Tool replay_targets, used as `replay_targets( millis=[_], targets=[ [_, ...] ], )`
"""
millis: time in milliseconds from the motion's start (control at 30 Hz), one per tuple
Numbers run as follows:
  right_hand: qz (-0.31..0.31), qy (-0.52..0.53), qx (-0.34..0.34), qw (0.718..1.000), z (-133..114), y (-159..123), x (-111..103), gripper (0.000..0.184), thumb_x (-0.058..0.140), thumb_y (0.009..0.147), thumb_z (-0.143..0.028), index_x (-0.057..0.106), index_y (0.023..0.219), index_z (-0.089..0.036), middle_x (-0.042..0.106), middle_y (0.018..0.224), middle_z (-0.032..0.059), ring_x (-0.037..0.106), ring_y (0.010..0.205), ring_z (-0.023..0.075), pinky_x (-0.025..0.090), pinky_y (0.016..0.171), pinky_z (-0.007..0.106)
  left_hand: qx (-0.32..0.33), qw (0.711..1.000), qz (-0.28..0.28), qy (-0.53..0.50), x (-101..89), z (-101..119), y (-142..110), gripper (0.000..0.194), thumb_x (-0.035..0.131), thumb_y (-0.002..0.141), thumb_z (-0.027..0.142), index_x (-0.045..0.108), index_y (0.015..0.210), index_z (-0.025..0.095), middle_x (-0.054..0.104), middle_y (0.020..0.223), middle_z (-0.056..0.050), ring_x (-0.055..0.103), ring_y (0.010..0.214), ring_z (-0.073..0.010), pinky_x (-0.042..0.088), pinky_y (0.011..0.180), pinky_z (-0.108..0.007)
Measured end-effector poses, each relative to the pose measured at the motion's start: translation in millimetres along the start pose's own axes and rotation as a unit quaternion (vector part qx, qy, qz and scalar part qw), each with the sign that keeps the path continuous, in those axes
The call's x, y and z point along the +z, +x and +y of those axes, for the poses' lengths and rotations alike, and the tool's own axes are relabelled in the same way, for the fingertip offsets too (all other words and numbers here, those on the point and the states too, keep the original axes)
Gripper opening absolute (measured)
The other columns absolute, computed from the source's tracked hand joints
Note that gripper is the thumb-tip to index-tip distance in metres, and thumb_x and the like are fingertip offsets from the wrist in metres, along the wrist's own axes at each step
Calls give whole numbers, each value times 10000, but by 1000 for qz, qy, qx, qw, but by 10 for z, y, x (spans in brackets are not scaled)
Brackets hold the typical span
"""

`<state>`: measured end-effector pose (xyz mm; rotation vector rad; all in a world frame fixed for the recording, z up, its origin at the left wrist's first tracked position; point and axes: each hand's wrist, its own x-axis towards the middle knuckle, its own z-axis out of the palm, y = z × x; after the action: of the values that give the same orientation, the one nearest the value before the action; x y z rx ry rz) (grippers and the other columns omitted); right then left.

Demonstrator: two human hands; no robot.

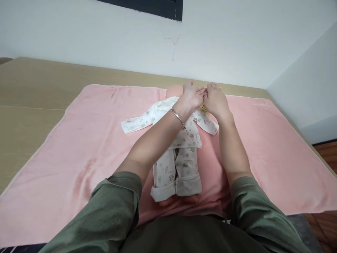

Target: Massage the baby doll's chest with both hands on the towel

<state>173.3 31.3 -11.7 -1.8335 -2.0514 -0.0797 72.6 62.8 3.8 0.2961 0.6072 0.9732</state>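
Observation:
A doll (186,138) lies on its back in a white printed top and matching trousers with rolled cuffs; its feet are toward me. Its bare head (173,91) is partly hidden by my left hand (193,94), which is palm up with fingers stretched to the right. My right hand (214,98) is palm down, fingers extended, its fingertips meeting those of the left. Both hands are over the doll's upper end. A small yellow thing with dark markings (203,108) shows just under the hands, mostly hidden; I cannot tell whether either hand touches it.
A pink blanket (105,140) with a pale edge is spread under the doll, slightly creased on the left. It covers much of a tan table (39,84). A white wall (79,38) stands behind, with a dark frame (158,7) on it. Brown wood (326,154) shows at the right.

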Motion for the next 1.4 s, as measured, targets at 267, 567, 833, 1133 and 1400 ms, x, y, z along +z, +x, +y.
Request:
replay_targets(
  millis=[267, 567, 833, 1133, 1400],
  targets=[
    [20, -1, 8, 1000, -3, 43, 19, 451, 252, 951, -236, 587, 1211, -83, 606, 1302, 232, 508, 1276, 389, 362, 1078, 623, 25, 983, 5, 182, -214, -22, 81, 740, 46, 964, 468, 295, 1488, 9, 512, 1464, -205, 516, 1377, -229, 534, 1062, -337],
    [-23, -25, 11, 999, -40, -17, -34, 498, 357, 922, -226, 475, 1351, -4, 481, 1445, 281, 374, 1417, 400, 305, 1139, 622, 18, 971, -19, 237, -505, 64, -551, 745, 155, 933, 480, 328, 1483, 8, 460, 1520, -198, 435, 1440, -219, 468, 1114, -293],
    [-18, 18, 19, 999, -279, -160, -90, 562, 404, 962, -428, 464, 1429, -120, 218, 1633, 223, 152, 1526, 430, 146, 1175, 721, 30, 969, -45, 239, -710, 187, -1085, 640, 219, 941, 470, 552, 1345, 102, 642, 1329, -186, 502, 1385, -306, 472, 1124, -461],
    [52, 77, -196, 976, -1385, -1015, -143, 714, 45, 978, -487, 115, 1529, -38, 88, 1664, 200, -109, 1556, 267, 3, 1284, 541, 193, 913, -10, 358, -413, 323, -1580, 618, 17, 1024, 295, 540, 1333, 187, 644, 1301, -57, 312, 1498, -279, 449, 1128, -511],
    [96, 157, -159, 970, -1363, -1046, -316, 651, -77, 966, -424, -44, 1556, -152, -60, 1690, 38, -120, 1551, 164, 99, 1310, 422, 310, 856, -86, 405, -553, -104, -1705, 553, 74, 1049, 365, 524, 1346, 243, 615, 1351, 16, 239, 1528, -248, 416, 1189, -452]
  ],
)
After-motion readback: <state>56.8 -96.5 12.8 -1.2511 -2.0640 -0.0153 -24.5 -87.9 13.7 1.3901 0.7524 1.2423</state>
